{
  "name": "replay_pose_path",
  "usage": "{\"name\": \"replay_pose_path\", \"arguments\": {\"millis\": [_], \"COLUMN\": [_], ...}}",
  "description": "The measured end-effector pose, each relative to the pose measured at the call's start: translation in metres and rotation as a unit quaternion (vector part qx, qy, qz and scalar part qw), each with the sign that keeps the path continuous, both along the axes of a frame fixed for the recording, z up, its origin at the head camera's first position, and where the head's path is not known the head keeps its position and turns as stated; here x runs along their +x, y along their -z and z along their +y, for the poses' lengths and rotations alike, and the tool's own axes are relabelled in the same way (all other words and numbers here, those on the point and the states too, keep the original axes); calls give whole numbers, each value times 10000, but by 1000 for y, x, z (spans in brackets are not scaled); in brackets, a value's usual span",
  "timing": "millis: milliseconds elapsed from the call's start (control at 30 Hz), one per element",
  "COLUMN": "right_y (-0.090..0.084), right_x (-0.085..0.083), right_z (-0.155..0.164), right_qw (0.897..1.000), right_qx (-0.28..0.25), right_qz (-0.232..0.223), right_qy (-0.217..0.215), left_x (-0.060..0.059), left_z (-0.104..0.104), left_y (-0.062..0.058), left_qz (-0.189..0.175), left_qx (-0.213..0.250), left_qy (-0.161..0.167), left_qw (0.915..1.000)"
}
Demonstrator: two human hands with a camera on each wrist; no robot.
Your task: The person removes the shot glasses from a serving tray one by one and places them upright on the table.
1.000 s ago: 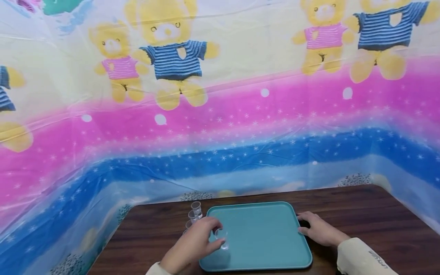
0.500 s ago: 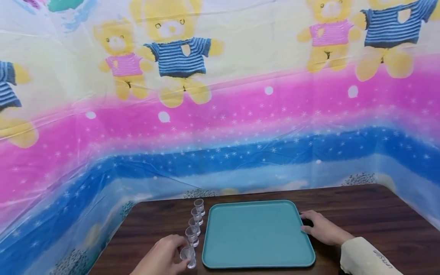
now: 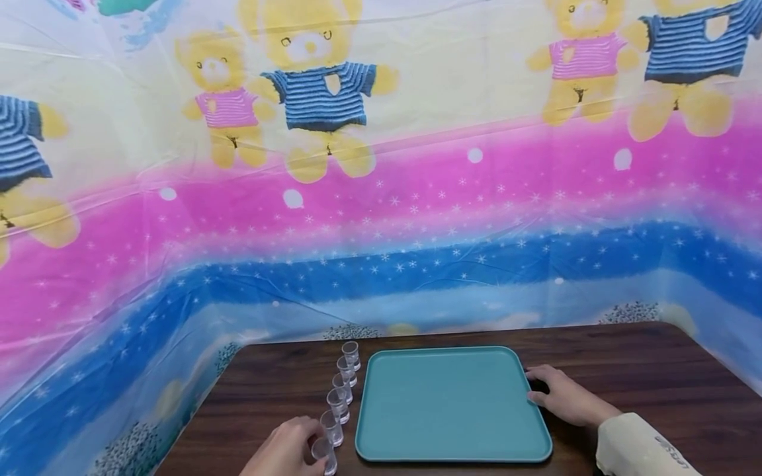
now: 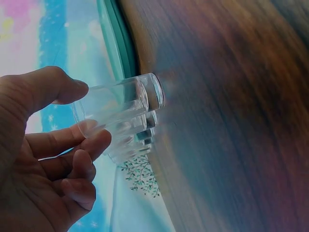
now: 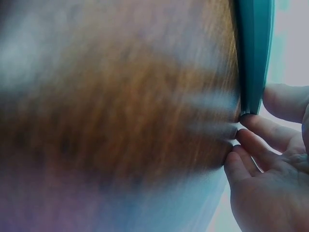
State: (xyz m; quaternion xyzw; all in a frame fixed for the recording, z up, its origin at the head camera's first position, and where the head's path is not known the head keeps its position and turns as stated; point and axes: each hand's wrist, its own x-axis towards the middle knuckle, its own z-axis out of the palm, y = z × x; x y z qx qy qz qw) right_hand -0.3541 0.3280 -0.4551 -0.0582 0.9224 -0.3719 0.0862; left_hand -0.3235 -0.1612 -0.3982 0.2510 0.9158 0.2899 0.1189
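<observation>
In the head view a row of several clear shot glasses [image 3: 336, 404] runs front to back along the left side of a teal tray [image 3: 454, 404]. My left hand [image 3: 286, 446] is at the near end of the row and pinches the closest shot glass [image 3: 323, 453]. The left wrist view shows thumb and fingertips on opposite sides of that glass's rim [image 4: 116, 104], its base down by the table. On the opposite side my right hand [image 3: 562, 395] holds the tray's right edge, thumb at the rim [image 5: 260, 53] and fingers low beside it.
A dark wood table [image 3: 631, 370] bears everything. Behind and around it hangs a printed cloth [image 3: 417, 165] with bears and coloured bands. The tray's bare surface lies just right of the glasses.
My left hand has carried a shot glass from above the tray's left side to the near end of the row, left of the tray. The right hand stays at the tray's edge.
</observation>
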Motion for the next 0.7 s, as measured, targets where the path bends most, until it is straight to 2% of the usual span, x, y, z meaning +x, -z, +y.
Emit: {"name": "replay_pose_path", "arguments": {"millis": [300,367,433,500,600,667,700], "right_y": [4,5,6,7,8,7,6], "right_x": [-4,-4,-4,-3,-3,-4,-5], "right_z": [-6,-7,-6,-2,7,13,14], "right_qw": [10000,10000,10000,10000,9999,9993,9979], "right_qx": [19,19,4,6,114,288,414], "right_qz": [-16,-21,-20,-39,-9,223,493], "right_qy": [-41,-60,-73,-84,-67,3,38], "left_x": [3,5,7,7,-2,-16,-26], "left_z": [-7,-7,-3,8,39,68,84], "left_y": [-2,-5,-10,-17,-22,-23,-21], "left_qz": [-283,-178,201,856,2063,2547,2732], "left_qx": [35,-1,-38,-49,5,-27,-99], "left_qy": [-274,-306,-287,-290,-307,-349,-376], "left_qw": [9992,9994,9994,9959,9780,9664,9612]}}
